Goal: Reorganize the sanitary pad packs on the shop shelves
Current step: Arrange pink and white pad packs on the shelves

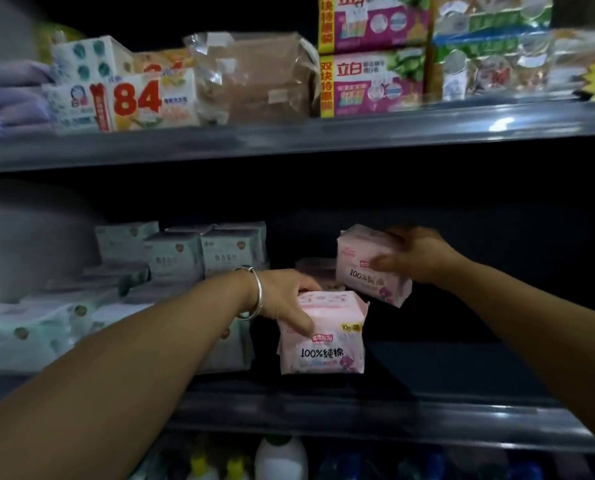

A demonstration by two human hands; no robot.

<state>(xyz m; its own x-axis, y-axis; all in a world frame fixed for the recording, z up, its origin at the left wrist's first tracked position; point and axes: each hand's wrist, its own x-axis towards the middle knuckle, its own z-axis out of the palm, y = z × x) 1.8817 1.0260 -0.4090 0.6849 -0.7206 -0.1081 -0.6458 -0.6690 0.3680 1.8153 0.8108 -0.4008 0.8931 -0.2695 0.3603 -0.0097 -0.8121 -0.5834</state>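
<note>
Left of left hand [282,299]: pale green packs [199,254], stacked on middle shelf [358,415]. Left hand, bangle [254,292] at wrist, gripping top of upright pink pack [323,341] at shelf front. Just right, farther back: right hand [417,254] holding second pink pack [365,271], tilted, raised off shelf.

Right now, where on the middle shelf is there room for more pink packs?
Bare dark shelf lies right of the front pink pack, under the right hand and its raised pink pack. Left of it, green packs crowd the shelf.
</note>
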